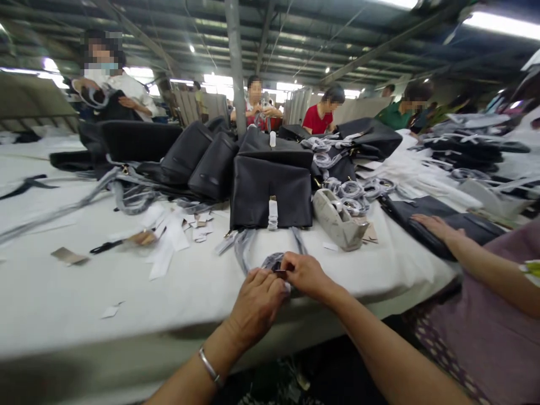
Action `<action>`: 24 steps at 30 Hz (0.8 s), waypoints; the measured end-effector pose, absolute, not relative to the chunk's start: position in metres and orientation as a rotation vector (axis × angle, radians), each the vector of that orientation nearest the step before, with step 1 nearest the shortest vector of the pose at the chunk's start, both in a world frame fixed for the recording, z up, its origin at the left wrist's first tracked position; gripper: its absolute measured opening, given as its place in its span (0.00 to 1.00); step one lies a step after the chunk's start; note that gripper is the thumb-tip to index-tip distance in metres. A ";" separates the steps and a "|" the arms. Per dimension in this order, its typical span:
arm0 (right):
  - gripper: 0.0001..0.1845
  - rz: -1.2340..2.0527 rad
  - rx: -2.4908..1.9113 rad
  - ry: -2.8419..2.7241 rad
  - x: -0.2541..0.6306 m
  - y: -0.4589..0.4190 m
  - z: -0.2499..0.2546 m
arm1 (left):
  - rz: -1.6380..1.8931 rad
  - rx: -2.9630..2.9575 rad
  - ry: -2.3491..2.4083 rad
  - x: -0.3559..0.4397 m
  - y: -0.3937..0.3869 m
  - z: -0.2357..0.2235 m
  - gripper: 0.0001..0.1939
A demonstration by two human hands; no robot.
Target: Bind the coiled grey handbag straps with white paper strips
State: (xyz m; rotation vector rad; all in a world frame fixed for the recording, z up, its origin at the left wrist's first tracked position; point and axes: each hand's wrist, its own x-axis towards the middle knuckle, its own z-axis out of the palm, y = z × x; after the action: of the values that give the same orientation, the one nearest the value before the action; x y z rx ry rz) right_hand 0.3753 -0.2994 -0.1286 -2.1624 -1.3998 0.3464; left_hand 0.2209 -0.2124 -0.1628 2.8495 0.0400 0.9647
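Observation:
A black handbag [270, 188] lies in front of me, its clasp covered by a white wrap [273, 214]. Its plastic-wrapped handles [242, 247] reach toward me over the table edge. My left hand [258, 298] is closed around a coiled, plastic-wrapped strap [272, 260] near that edge. Right beside it, the fingertips of my right hand [307, 275] pinch a small dark flat piece [280, 273] against the coil. Fingers hide part of the strap. A grey tape dispenser [340, 219] stands right of the bag.
More black handbags [189, 152] are heaped behind. Paper scraps [169, 247] and a brown card [70, 256] lie left on the white-covered table [139, 315]. Wrapped strap coils [350, 191] sit at right. A neighbour's hand [434, 225] rests on a black bag [476, 225]. Other people work opposite.

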 end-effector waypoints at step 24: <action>0.08 0.199 -2.365 -1.336 0.368 -0.298 -0.124 | 0.857 2.948 0.110 0.232 -0.201 -0.153 0.12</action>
State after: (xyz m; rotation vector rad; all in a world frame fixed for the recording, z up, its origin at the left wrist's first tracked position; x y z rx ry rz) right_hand 0.3684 -0.2978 -0.1235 -2.3651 -1.3363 0.1987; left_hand 0.2317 -0.2012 -0.1531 2.9478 0.1104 0.8567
